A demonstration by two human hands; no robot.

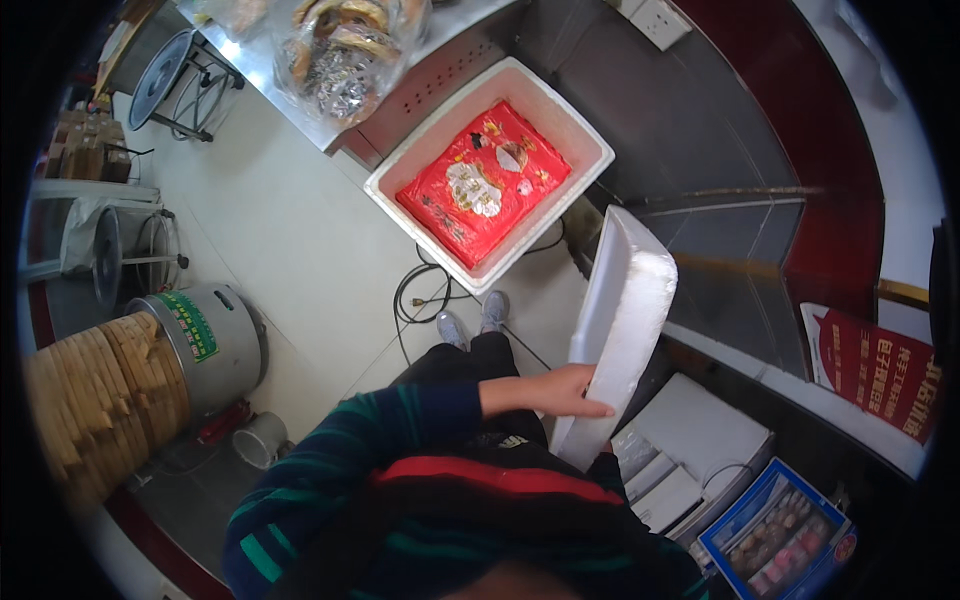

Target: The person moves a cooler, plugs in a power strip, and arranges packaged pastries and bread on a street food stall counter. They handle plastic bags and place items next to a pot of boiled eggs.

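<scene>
My left hand [547,391] grips the edge of a white foam box lid [637,322], which is tilted up on its side at my right. Only a sliver of my right hand [607,448] shows beneath the lid's lower end; its fingers are hidden. Ahead of me, an uncovered white foam box [448,264] holds a red printed plastic package [517,202], lying flat. The lid stands apart from the box in the picture.
A steel counter [315,133] bears a clear bag of bread-like food [341,56]. A black cable [401,300] lies coiled on the floor near my shoes. Stacked wooden steamers [112,382] and a metal drum [232,345] stand left, a white appliance [697,427] right.
</scene>
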